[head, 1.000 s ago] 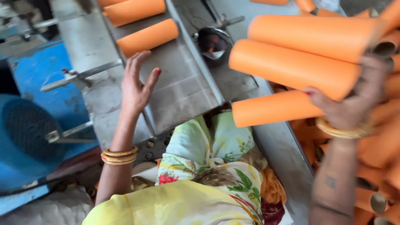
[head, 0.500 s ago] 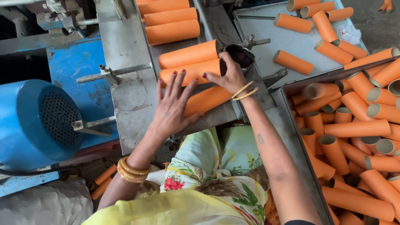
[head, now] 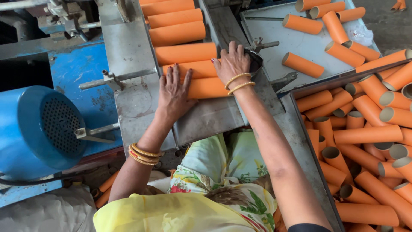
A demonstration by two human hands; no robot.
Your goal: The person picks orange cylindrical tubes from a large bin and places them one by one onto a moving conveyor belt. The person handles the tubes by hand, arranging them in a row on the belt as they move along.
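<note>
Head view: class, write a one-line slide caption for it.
Both hands, left and right, press orange tubes on a metal chute, beside a bin of tubes.

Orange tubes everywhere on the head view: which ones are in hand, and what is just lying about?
In hand:
left hand and right hand on the chute tubes

Lying about:
bin of tubes
tray tubes
blue motor

Bright orange cardboard tubes (head: 185, 53) on a dull grey metal chute (head: 128, 51), a blue motor housing (head: 38, 126), gold bangles (head: 143, 154), and yellow clothing with a green and red floral print (head: 223, 172).
</note>
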